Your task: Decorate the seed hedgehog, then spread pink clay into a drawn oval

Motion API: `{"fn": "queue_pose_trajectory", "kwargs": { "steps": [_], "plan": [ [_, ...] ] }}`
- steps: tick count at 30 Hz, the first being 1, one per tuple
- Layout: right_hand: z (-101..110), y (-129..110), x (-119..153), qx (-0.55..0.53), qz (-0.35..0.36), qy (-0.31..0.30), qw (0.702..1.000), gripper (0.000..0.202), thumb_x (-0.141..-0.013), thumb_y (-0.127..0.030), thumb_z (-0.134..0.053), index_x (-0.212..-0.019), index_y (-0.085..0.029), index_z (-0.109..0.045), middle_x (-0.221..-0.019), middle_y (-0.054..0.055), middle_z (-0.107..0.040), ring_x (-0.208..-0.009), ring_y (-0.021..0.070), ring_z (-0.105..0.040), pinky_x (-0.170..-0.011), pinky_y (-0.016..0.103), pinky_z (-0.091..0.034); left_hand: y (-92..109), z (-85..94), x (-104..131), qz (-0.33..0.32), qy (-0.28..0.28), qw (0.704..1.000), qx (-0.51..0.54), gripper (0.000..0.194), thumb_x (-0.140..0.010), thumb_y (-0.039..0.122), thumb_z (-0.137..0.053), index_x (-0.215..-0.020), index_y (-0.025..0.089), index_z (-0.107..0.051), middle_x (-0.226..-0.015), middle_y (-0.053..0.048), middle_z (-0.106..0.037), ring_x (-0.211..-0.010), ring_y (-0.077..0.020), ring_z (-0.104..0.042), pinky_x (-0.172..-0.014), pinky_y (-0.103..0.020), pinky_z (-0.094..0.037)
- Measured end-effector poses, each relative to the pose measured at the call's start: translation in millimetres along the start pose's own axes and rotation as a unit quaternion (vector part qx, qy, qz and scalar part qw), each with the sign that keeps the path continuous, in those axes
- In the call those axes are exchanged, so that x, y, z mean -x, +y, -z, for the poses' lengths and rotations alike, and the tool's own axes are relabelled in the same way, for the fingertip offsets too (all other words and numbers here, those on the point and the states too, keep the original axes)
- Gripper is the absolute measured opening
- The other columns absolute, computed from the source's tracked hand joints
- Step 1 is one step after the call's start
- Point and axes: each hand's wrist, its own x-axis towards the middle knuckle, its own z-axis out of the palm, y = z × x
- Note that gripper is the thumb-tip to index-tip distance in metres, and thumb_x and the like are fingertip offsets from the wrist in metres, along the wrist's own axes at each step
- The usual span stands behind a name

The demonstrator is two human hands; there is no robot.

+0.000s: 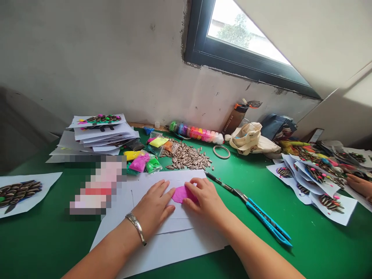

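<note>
A flat, rounded piece of pink clay (180,194) lies on white paper (171,248) in front of me. My left hand (157,203), with a silver bracelet at its wrist, rests on the paper at the clay's left edge, its fingers spread. From the right, my right hand (205,195) touches the clay, its fingers bent but apart and covering the clay's right part. Beyond the paper are a pile of striped sunflower seeds (188,157) and small bags of coloured clay (139,162).
A blue cutter (269,223) lies right of the paper, near a tape ring (221,152). Stacked seed pictures (101,133) stand back left, with more (308,182) at right. A bottle (234,118) and cloth bag (247,139) are behind. Another person's hand (359,186) shows far right.
</note>
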Motion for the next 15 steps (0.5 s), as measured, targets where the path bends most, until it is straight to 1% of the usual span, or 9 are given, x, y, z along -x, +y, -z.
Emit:
{"fn": "queue_pose_trajectory", "kwargs": {
  "steps": [3,7,9,12,15],
  "plan": [
    [-6.6,0.3,3.3,0.006,-0.001,-0.021,1.0,0.039,-0.084,-0.041,-0.057,-0.12,-0.026,-0.057,-0.112,0.009,-0.059,-0.097,0.0245,-0.051,-0.086,0.041,-0.041,1.4,1.2,-0.2,-0.002,0.001,1.0,0.002,0.04,-0.086,0.03,-0.053,-0.125,0.02,-0.055,-0.135,-0.012,-0.05,-0.127,-0.0311,-0.04,-0.103,-0.049,-0.039],
    [-8.0,2.9,6.2,-0.004,-0.014,-0.014,1.0,0.049,-0.085,-0.047,-0.053,-0.128,-0.024,-0.05,-0.12,0.009,-0.056,-0.103,0.0262,-0.048,-0.089,0.043,-0.039,3.3,4.4,-0.8,0.0,-0.017,1.0,-0.003,0.04,-0.086,0.029,-0.053,-0.124,0.018,-0.056,-0.135,-0.015,-0.05,-0.127,-0.032,-0.041,-0.103,-0.05,-0.039],
    [-8.4,3.5,6.4,-0.006,-0.012,-0.01,1.0,0.046,-0.086,-0.048,-0.051,-0.126,-0.025,-0.052,-0.119,0.009,-0.056,-0.103,0.0261,-0.048,-0.09,0.043,-0.038,3.5,4.9,-0.8,0.0,-0.016,1.0,-0.003,0.04,-0.086,0.029,-0.053,-0.124,0.017,-0.056,-0.135,-0.015,-0.049,-0.127,-0.0318,-0.04,-0.103,-0.049,-0.039],
    [-9.2,4.0,6.5,-0.009,-0.006,-0.009,1.0,0.041,-0.086,-0.048,-0.051,-0.12,-0.027,-0.057,-0.116,0.007,-0.058,-0.1,0.0253,-0.049,-0.089,0.043,-0.039,3.0,4.0,-0.4,-0.003,-0.001,1.0,0.006,0.04,-0.087,0.031,-0.053,-0.125,0.019,-0.056,-0.135,-0.014,-0.05,-0.127,-0.0309,-0.041,-0.103,-0.049,-0.039],
    [-10.2,4.0,6.8,-0.005,-0.004,0.002,1.0,0.045,-0.086,-0.047,-0.051,-0.125,-0.025,-0.054,-0.118,0.009,-0.057,-0.1,0.0255,-0.049,-0.087,0.042,-0.04,2.2,2.8,0.0,0.0,-0.005,1.0,0.006,0.04,-0.086,0.031,-0.052,-0.125,0.018,-0.056,-0.135,-0.014,-0.05,-0.127,-0.0318,-0.04,-0.103,-0.05,-0.039]
  ]
}}
